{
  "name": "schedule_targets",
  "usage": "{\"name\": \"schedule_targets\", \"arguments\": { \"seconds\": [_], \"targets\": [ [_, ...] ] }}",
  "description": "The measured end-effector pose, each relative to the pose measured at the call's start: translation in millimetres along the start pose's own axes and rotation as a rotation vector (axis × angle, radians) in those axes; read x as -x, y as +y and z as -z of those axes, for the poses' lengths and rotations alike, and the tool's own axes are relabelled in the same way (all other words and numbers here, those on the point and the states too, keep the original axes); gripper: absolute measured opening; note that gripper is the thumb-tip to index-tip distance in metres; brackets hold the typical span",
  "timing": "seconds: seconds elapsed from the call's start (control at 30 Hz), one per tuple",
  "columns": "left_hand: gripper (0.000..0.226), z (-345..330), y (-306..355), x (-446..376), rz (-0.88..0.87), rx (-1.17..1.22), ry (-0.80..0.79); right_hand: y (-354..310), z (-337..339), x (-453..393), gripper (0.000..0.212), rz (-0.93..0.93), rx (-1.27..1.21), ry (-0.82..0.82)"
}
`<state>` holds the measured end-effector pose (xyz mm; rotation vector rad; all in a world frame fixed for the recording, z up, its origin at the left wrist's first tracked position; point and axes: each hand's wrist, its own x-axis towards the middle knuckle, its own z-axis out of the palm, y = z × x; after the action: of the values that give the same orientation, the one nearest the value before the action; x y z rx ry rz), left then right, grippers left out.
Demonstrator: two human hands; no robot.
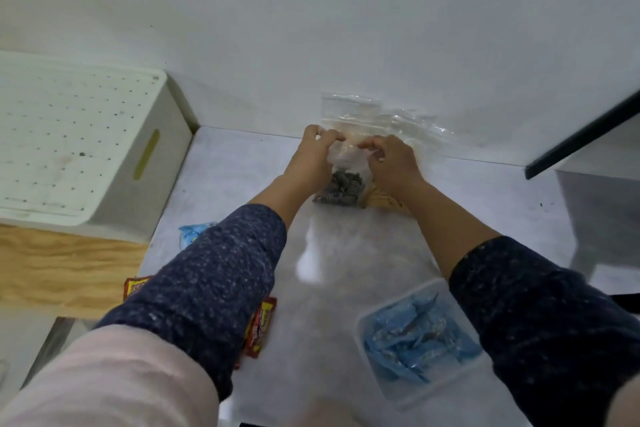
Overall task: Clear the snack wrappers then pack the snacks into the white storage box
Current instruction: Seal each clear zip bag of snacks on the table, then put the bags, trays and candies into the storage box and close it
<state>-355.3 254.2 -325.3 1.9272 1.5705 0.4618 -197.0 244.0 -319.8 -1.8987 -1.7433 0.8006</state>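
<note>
A clear plastic bag of dark snacks (341,189) stands at the far side of the grey counter by the wall. My left hand (311,159) and my right hand (389,163) both pinch its top from either side. A second clear bag (398,121) leans on the wall behind it, and tan snacks (382,201) show under my right wrist. The white storage box (104,163) sits at the left with its perforated lid on. Red wrappers (259,326) and a blue wrapper (192,234) lie under my left sleeve.
A clear tub (415,340) holding several blue wrapped snacks stands at the near right. A wooden surface (65,267) lies below the white box. A dark-edged shelf (585,135) juts in at the upper right. The white wall runs close behind the bags.
</note>
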Motion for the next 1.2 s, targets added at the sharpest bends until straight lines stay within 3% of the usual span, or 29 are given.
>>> {"name": "schedule_targets", "arguments": {
  "seconds": [0.23,0.37,0.53,0.73,0.93,1.2],
  "targets": [
    [0.066,37,7,10,0.121,-0.297,-0.151,-15,28,9,0.044,-0.029,0.12,-0.028],
    [0.057,65,8,31,0.142,-0.425,-0.073,-39,45,26,0.052,-0.061,0.264,-0.043],
    [0.063,116,-8,80,0.143,-0.506,0.069,-80,41,57,0.061,-0.014,0.405,-0.046],
    [0.062,182,-58,174,0.267,-0.514,0.218,-145,-5,105,0.062,0.105,0.433,-0.082],
    [0.066,216,-123,258,0.423,-0.495,0.26,-202,-72,140,0.059,0.281,0.424,-0.152],
    [0.072,223,-169,279,0.563,-0.387,0.285,-248,-133,132,0.061,0.422,0.404,-0.271]
  ]
}}
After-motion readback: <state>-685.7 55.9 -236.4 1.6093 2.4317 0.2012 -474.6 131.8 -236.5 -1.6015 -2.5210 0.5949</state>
